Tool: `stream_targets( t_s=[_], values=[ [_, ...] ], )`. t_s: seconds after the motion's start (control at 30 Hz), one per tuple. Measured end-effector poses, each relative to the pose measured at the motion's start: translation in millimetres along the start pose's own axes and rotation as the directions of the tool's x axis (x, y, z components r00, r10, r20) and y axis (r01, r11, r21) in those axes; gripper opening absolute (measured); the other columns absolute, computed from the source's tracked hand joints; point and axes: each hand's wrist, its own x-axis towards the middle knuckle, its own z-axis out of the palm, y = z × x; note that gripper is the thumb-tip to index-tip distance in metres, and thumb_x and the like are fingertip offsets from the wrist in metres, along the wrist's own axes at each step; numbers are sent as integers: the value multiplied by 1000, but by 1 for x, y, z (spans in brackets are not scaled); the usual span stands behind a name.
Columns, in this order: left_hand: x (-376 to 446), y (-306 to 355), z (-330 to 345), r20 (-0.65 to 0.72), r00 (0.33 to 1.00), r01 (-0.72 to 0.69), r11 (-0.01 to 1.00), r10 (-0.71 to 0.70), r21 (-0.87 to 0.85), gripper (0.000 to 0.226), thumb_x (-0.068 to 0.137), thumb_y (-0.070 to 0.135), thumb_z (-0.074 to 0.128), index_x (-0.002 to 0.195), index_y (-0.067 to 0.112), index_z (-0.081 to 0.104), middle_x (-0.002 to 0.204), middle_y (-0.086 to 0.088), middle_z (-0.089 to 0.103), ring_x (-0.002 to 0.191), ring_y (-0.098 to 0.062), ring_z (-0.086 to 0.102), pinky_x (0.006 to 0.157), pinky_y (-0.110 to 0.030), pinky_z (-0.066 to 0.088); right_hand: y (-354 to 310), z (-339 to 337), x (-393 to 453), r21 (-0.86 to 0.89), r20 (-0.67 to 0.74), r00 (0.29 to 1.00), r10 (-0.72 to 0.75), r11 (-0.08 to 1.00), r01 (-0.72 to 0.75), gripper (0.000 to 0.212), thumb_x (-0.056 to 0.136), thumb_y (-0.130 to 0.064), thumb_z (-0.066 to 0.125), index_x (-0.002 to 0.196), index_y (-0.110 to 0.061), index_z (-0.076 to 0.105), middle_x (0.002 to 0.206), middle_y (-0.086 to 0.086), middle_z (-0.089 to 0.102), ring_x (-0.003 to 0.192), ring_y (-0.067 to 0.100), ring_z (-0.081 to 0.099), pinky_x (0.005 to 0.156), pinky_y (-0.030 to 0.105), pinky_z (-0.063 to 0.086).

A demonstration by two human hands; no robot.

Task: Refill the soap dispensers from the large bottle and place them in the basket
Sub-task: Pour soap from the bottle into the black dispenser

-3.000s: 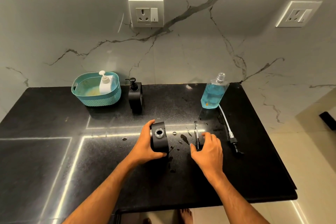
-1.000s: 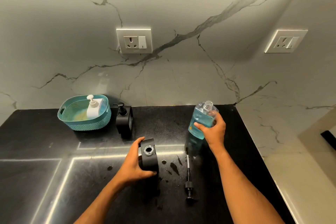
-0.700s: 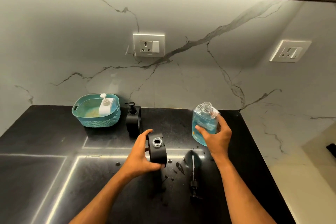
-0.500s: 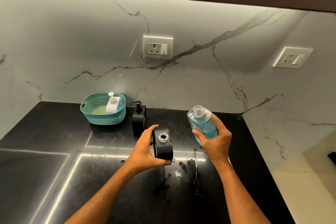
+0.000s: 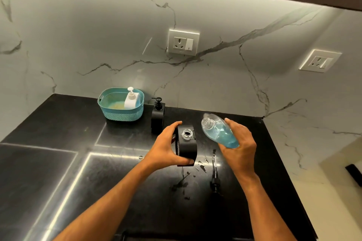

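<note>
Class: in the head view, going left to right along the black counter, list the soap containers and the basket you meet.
Teal basket → white dispenser inside it → capped black dispenser → open black dispenser in the left hand → tilted blue-soap bottle in the right hand.

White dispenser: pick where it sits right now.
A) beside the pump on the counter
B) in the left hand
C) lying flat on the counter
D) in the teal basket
D: the white dispenser stands upright inside the teal basket at the back of the counter.
</note>
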Motion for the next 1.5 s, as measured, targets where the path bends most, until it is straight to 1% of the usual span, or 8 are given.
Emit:
stream_targets(
  t_s=[0.1,0.3,0.43,0.5,0.67,0.93,1.2,1.5],
  values=[
    [-2,3,5,25,1000,-2,1000,2,13,128,52,46,100,159,29,31,148,13,48,136,-4,50,103,-3,36,1,-8,-4,-73,16,999,-40,997,41,82,69,-8,93,143,-11,58,136,4,62,126,21,56,99,32,56],
    [-4,9,9,47,999,-19,999,17,39,131,47,51,98,158,30,32,148,13,48,135,-5,49,103,-4,35,-2,-18,-7,-181,23,992,-121,976,123,83,67,-9,94,142,-11,59,136,6,63,126,26,58,100,45,53],
    [-4,14,10,53,998,-37,998,34,58,131,47,50,99,158,30,33,148,12,48,136,-7,49,108,-13,38,-5,-22,-9,-218,38,988,-152,963,157,81,67,-10,92,141,-10,60,136,8,64,126,28,58,99,51,53],
    [-4,17,11,60,997,-45,997,41,63,130,49,48,100,158,29,33,149,12,47,136,-6,49,109,-13,37,-5,-22,-10,-235,50,986,-161,957,168,81,68,-10,92,142,-11,60,137,8,64,127,29,58,101,52,51],
    [-3,19,10,74,996,-52,996,46,71,127,52,41,102,158,28,32,150,13,45,135,-3,47,102,-3,35,-4,-22,-11,-271,73,984,-162,946,176,82,67,-9,93,142,-12,60,138,7,63,129,30,57,102,54,50],
    [-3,17,10,87,996,-42,996,35,80,127,54,38,103,159,28,32,150,11,45,133,-2,46,94,4,35,-4,-24,-11,-297,74,980,-184,934,198,82,66,-12,95,141,-13,61,140,8,63,131,31,56,103,56,49],
    [-3,16,12,97,994,-53,996,45,78,126,52,49,98,157,30,33,150,12,46,137,-5,47,100,-1,35,-3,-25,-11,-323,81,978,-191,924,207,79,68,-10,93,141,-12,62,141,8,62,132,31,55,112,48,43],
    [-3,17,13,102,993,-61,995,53,74,123,52,45,100,155,30,35,149,12,46,135,-4,48,96,3,36,-4,-30,-8,-345,95,972,-214,909,234,78,70,-12,93,141,-13,61,142,8,62,134,31,54,110,52,45]
  ],
)
